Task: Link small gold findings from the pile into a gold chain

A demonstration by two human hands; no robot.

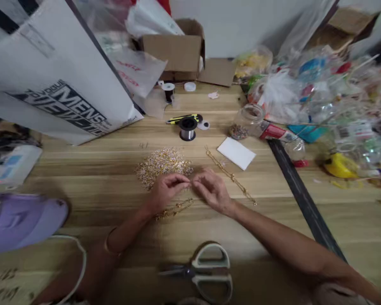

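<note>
the left hand [167,190] and right hand [214,192] meet over the table [98,169], at the near right edge of a pile [165,163] of gold and pale bits. on each, thumb and finger are pressed together, the 2 pinches tip to tip; whatever sits between them is too small to make out, so i cannot tell what they grip.

2 gold chains lie outside the pinch: the right chain [231,176] slants from far left to near right beside the white pad [236,153], and the near chain [178,206] lies by the left wrist. both look linked along the lengths that show, so i judge those mostly done. the pile looks large and mostly loose, so plenty seems left.

the spool [188,132] stands on the far side of the pile, beside the cutter [178,119]. the scissors [190,271] lie near, blades pointing left.
</note>
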